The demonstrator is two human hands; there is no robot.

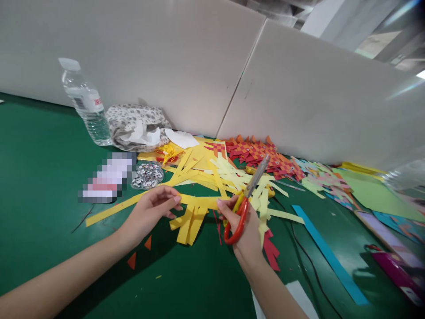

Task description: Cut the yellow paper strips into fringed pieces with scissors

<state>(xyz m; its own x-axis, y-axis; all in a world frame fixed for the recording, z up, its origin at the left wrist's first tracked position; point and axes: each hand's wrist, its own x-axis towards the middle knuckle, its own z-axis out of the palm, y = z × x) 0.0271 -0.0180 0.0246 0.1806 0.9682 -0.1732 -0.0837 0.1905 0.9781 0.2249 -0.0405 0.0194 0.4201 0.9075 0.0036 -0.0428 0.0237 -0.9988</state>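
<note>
A yellow paper strip [201,202] is stretched between my hands above the green table. My left hand [149,212] pinches it near the middle of the view, and a long yellow tail runs out left beyond that hand. The fingertips of my right hand [247,235] hold the strip's other end. Hooked in the same right hand are red-handled scissors [245,208], their blades pointing up and away. Just below the strip lie short yellow paper pieces [191,226]. Behind my hands is a loose heap of pale yellow strips [229,173].
Woven red-orange paper fish [255,153] pile against the grey partition [159,53]. At left are a water bottle [84,104], a tissue pouch [139,119], a blurred phone [109,177] and googly eyes [148,175]. A blue strip [328,254] and black cable [307,257] lie right.
</note>
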